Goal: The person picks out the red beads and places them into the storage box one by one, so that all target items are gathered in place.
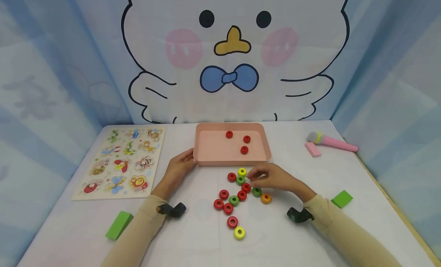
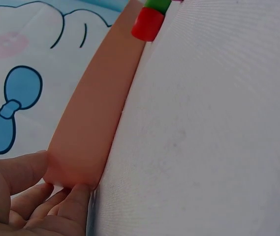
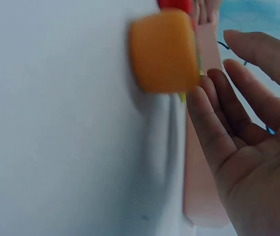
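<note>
My left hand (image 1: 180, 166) holds the front left corner of a pink tray (image 1: 234, 163). In the left wrist view, its thumb lies at the rim and the curled fingers touch the lower corner. Three red beads (image 1: 244, 149) lie inside the tray. My right hand (image 1: 273, 177) hovers over loose beads in front of the tray, thumb and fingers apart, with nothing seen between them. Closest to it are a red bead (image 1: 246, 187), a green bead (image 1: 256, 192) and a yellow bead (image 1: 242, 172). An orange bead (image 3: 164, 51) shows large beside the fingers in the right wrist view.
More red, green and yellow beads (image 1: 239, 233) spread toward me on the white table. A sticker board (image 1: 120, 161) with insect pictures lies at left. Green blocks (image 1: 119, 225) flank both arms. At right are a toy microphone (image 1: 335, 142) and a pink block (image 1: 312, 149).
</note>
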`<state>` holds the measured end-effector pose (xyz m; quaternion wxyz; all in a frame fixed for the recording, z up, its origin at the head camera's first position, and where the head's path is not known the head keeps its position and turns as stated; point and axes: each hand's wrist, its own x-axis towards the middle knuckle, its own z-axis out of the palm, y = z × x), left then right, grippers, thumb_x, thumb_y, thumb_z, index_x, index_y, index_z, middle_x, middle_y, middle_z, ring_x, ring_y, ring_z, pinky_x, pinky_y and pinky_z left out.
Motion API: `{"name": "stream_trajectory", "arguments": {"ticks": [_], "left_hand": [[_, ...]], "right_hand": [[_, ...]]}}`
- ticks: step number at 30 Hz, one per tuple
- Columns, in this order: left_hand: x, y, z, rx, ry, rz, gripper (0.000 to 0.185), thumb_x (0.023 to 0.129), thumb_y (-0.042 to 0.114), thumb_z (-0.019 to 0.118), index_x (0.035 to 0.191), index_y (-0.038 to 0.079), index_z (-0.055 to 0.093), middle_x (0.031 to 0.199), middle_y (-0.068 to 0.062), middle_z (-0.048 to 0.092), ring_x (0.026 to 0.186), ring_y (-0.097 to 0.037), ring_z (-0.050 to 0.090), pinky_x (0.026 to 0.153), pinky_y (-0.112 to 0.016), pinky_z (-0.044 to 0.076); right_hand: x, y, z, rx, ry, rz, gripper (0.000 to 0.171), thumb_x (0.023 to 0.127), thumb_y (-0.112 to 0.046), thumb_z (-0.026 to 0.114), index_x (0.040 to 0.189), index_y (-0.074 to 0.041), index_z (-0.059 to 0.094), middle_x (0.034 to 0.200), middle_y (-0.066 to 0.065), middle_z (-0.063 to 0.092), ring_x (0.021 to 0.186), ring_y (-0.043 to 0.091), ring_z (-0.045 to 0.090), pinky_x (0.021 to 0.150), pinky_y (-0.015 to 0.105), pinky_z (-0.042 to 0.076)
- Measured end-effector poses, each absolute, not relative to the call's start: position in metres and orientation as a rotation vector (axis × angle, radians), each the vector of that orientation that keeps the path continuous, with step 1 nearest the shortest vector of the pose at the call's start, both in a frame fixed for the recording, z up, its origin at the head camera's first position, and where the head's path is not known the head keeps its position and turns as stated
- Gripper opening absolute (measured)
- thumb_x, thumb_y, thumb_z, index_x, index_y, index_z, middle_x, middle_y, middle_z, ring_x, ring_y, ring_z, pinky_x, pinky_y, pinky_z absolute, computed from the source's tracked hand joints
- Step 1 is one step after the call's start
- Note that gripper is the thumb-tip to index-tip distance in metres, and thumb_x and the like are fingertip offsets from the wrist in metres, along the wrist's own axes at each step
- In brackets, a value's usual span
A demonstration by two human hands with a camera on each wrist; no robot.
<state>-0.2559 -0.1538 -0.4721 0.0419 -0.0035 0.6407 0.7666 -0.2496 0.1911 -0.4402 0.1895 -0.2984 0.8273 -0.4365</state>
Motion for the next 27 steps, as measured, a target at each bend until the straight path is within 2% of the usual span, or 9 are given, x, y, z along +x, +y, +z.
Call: {"name": "stream_trajectory", "arguments": {"ticks": [8,14,20,27], "left_hand": [[-0.256,-0.155,-0.471,-0.062,1.935,2.340,0.055,0.095,-0.005,0.055,0.148,-0.003,0.039,0.149,-0.019,0.041,0.136,-0.027,0.042,0.105,-0.028,0.041],[-0.255,-0.155,-0.469,-0.078,1.925,2.339,0.054,0.095,-0.003,0.057,0.147,-0.001,0.041,0.149,-0.018,0.042,0.134,-0.024,0.043,0.106,-0.030,0.040],[-0.254,-0.154,-0.469,-0.088,1.959,2.311,0.055,0.096,-0.002,0.057,0.148,0.000,0.040,0.149,-0.017,0.043,0.134,-0.024,0.044,0.108,-0.032,0.038],[-0.254,-0.154,-0.470,-0.070,1.948,2.331,0.054,0.096,-0.003,0.056,0.148,-0.002,0.040,0.150,-0.018,0.042,0.135,-0.024,0.043,0.108,-0.032,0.038]], "right_hand": [[-0.239,0.182,-0.453,-0.834,2.336,-1.209,0.027,0.087,-0.017,0.077,0.112,-0.010,0.070,0.111,0.003,0.066,0.098,0.018,0.065,0.085,0.026,0.054],[-0.238,0.181,-0.454,-0.862,2.383,-1.160,0.027,0.087,-0.017,0.077,0.112,-0.011,0.070,0.109,0.001,0.065,0.095,0.016,0.065,0.084,0.026,0.054],[-0.241,0.184,-0.442,-0.874,2.401,-1.136,0.026,0.088,-0.018,0.076,0.113,-0.012,0.070,0.110,0.000,0.066,0.097,0.017,0.064,0.086,0.026,0.054],[-0.263,0.179,-0.413,-0.952,2.463,-1.168,0.030,0.088,-0.012,0.075,0.117,-0.005,0.069,0.112,0.004,0.066,0.104,0.023,0.063,0.090,0.032,0.054]]}}
